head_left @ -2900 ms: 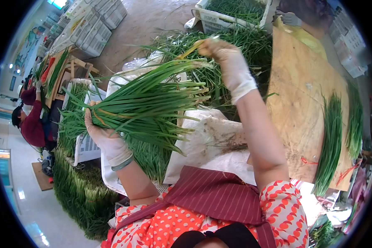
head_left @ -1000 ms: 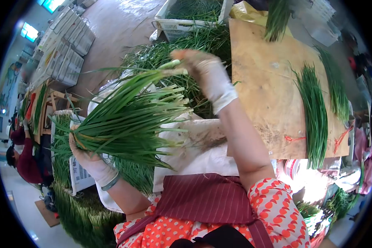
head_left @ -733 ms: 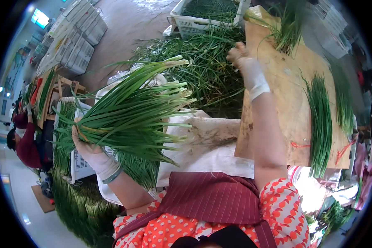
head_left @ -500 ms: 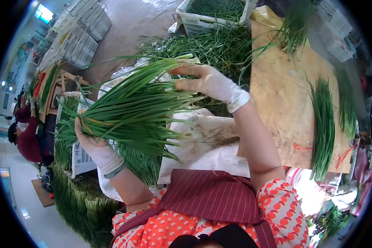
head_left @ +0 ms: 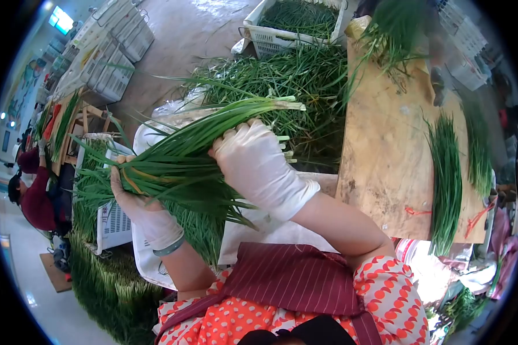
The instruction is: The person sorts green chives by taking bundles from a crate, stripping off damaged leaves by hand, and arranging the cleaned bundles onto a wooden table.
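A loose bunch of garlic chives [head_left: 190, 141], long flat green leaves with pale stem ends, is held up in front of me in both hands. My left hand [head_left: 149, 215], in a pale glove with a grey-green band at the wrist, grips the leafy end at the left. Closed around the stems near the other end is my gloved right hand [head_left: 259, 167], its back towards me. Pale stem tips stick out beyond it to the upper right. A yellowed leaf [head_left: 133, 179] lies across the bunch by my left hand. The fingers of both hands are partly hidden by leaves.
A heap of loose leaves [head_left: 282, 80] lies ahead, with a white crate [head_left: 265, 37] of greens behind. On the right, a wooden board [head_left: 385, 155] bears chive bunches [head_left: 446, 181] and red ties [head_left: 417, 211]. Another crate [head_left: 112, 224] and stacked chives [head_left: 112, 282] stand left. A co-worker [head_left: 37, 201] is far left.
My right hand, earlier spread at the stem ends, has moved left and down and closed round the bunch. The stems now point more to the upper right. My left hand keeps its grip.
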The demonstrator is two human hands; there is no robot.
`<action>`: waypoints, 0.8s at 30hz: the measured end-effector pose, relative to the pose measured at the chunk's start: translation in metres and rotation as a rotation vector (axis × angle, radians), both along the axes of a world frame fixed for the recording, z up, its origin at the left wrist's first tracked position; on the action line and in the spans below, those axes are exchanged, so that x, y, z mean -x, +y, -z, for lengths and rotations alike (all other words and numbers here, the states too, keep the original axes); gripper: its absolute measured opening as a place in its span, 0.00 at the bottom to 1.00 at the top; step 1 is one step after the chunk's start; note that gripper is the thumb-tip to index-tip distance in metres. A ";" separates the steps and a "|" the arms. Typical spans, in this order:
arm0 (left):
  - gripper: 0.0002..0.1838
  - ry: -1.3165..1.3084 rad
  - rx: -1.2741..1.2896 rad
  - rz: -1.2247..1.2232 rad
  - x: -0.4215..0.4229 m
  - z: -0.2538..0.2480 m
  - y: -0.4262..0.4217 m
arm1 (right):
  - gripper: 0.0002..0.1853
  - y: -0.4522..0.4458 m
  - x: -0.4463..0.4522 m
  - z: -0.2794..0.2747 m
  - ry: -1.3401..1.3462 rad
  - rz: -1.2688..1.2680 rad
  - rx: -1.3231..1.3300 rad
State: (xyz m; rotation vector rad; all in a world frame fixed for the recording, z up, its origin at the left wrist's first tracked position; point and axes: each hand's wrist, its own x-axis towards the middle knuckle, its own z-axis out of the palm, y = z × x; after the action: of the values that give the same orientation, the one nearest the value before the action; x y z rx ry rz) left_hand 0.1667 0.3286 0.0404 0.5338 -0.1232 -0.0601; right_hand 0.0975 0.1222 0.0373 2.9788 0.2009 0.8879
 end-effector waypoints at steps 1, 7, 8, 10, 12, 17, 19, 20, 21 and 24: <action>0.10 0.000 0.001 0.002 -0.001 0.002 0.001 | 0.08 0.001 0.005 -0.008 0.025 0.023 0.002; 0.10 0.065 -0.059 -0.093 -0.006 0.007 0.012 | 0.11 -0.045 0.039 -0.055 0.219 -0.422 -0.453; 0.10 0.065 -0.057 -0.094 -0.009 0.009 0.017 | 0.11 -0.063 0.042 -0.049 0.248 -0.567 -0.758; 0.10 0.096 -0.048 -0.083 -0.011 0.013 0.024 | 0.14 -0.093 0.055 -0.049 0.222 -0.702 -1.361; 0.11 0.101 -0.024 -0.062 -0.011 0.017 0.026 | 0.17 -0.124 0.056 -0.039 0.030 -0.773 -1.702; 0.12 0.126 -0.062 -0.135 -0.009 0.016 0.023 | 0.19 -0.171 0.034 0.000 0.051 -0.057 -1.446; 0.13 0.173 -0.137 -0.229 -0.009 0.015 0.024 | 0.22 -0.165 0.028 0.005 0.450 0.420 -0.498; 0.13 0.177 -0.139 -0.233 -0.009 0.017 0.025 | 0.22 -0.160 0.025 0.007 0.456 0.416 -0.498; 0.13 0.125 -0.141 -0.185 -0.009 0.019 0.026 | 0.20 -0.146 0.020 0.004 0.284 0.171 -0.697; 0.12 0.113 -0.117 -0.144 -0.011 0.015 0.023 | 0.22 -0.104 -0.003 -0.001 0.128 -0.197 -0.940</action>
State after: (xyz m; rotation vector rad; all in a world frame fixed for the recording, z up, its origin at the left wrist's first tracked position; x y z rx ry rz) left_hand 0.1781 0.3516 0.0255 0.6533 0.0298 0.0431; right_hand 0.1008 0.0187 0.0384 3.9461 0.0906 1.0234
